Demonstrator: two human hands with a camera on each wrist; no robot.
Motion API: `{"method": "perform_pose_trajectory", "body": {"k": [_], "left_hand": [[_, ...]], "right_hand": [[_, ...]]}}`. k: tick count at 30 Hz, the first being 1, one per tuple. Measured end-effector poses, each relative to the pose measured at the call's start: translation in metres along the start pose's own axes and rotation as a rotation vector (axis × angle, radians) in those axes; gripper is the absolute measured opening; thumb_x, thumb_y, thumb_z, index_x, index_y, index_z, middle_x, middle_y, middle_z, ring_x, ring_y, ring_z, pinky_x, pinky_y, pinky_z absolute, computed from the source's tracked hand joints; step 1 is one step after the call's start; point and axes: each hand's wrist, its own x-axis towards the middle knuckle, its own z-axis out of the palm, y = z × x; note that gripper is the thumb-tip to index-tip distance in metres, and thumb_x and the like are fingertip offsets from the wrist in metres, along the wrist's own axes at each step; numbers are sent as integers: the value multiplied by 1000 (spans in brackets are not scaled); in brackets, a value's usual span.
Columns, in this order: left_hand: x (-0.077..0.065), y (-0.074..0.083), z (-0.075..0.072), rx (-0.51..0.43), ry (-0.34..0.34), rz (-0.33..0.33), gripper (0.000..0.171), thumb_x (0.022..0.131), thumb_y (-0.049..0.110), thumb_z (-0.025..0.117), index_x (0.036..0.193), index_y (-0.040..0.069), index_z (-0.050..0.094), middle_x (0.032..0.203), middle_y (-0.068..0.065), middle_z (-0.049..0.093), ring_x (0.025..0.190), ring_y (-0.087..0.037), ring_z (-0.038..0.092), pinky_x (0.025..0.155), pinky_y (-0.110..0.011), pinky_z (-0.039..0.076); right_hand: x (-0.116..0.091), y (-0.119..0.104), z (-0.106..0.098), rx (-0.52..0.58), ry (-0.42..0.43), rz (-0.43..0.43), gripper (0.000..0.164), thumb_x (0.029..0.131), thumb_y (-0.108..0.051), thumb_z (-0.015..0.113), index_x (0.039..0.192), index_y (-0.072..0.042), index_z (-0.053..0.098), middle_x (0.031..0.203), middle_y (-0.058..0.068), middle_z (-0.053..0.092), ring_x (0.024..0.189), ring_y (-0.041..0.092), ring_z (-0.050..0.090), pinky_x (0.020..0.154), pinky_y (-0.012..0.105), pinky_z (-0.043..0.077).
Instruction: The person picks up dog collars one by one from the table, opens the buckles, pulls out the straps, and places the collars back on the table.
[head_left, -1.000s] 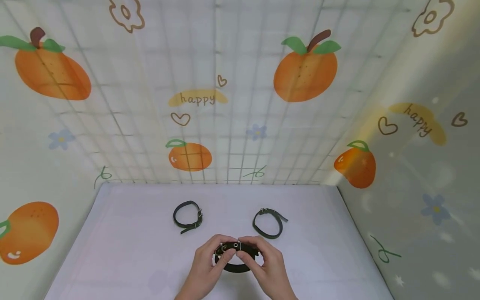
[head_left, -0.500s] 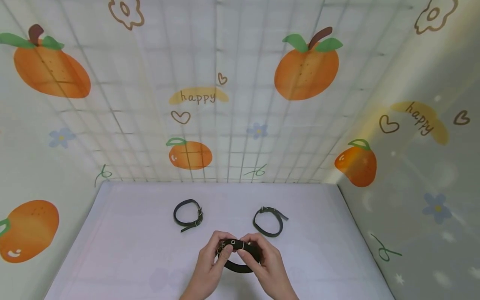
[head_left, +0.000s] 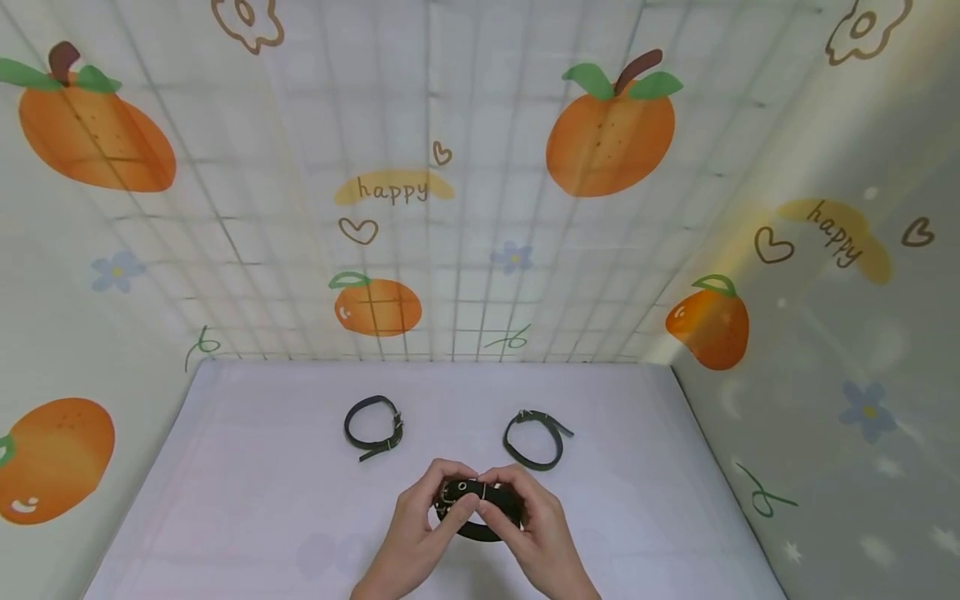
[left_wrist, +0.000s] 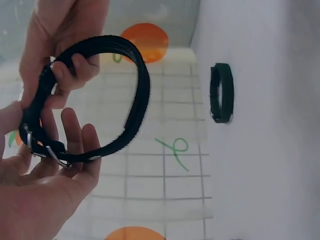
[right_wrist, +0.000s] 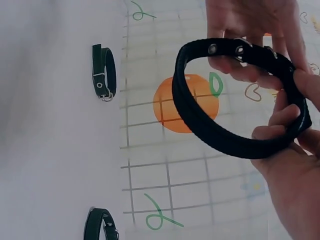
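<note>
A black buckled collar (head_left: 480, 532), a closed loop with metal hardware and eyelets, is held up between both hands in the head view. My left hand (head_left: 416, 521) pinches it by the buckle, thumb in front and fingers behind. My right hand (head_left: 538, 525) grips the overlapped strap beside the keeper loop, its thumb tip near the left thumb. The left wrist view shows the buckle (left_wrist: 55, 152) against the left fingers. In the right wrist view, the loop (right_wrist: 210, 135) hangs open between the hands, and the right fingers curl through it.
Two more dark buckled collars lie on the white tabletop (head_left: 247, 500) beyond the hands, one collar (head_left: 398, 432) at left and another collar (head_left: 559, 448) at right. A fruit-printed cloth backdrop (head_left: 480, 250) with a grid behind it rises at the back and sides.
The thumbs spread slightly apart, then came close together again on the strap. The strap's eyelet shifted a little left, and the right hand now covers more of the strap's end.
</note>
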Motion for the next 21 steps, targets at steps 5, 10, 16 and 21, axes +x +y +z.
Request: {"method": "perform_pose_trajectory", "body": {"k": [5,10,16,21], "left_hand": [[1,3,0,15,24,35,18,109,18,65,125,26,64,117,4,74,97,-4,67,83,-25,59],[0,7,0,-14,26,-23,14,109,20,64,123,24,63,115,2,74,96,-3,69,87,-26,60],[-2,9,1,-96,29,-57,13,111,16,59,124,17,59,112,-7,73,96,-5,72,90,-27,62],[-4,11,1,-179,3,-94,17,115,16,50,131,10,49,116,-16,69,99,-5,69,92,-28,61]], "right_hand": [[0,-1,1,2,16,2,26,101,-5,74,123,-18,69,111,4,74,90,3,69,68,27,64],[-1,-3,1,8,20,30,25,101,-7,75,122,-19,69,109,3,73,89,2,68,67,27,64],[-2,-3,2,3,29,0,27,99,-3,76,121,-16,68,100,5,71,79,1,61,57,26,59],[-2,-6,2,8,37,18,26,100,-4,75,120,-17,67,103,3,73,82,3,67,62,26,62]]}}
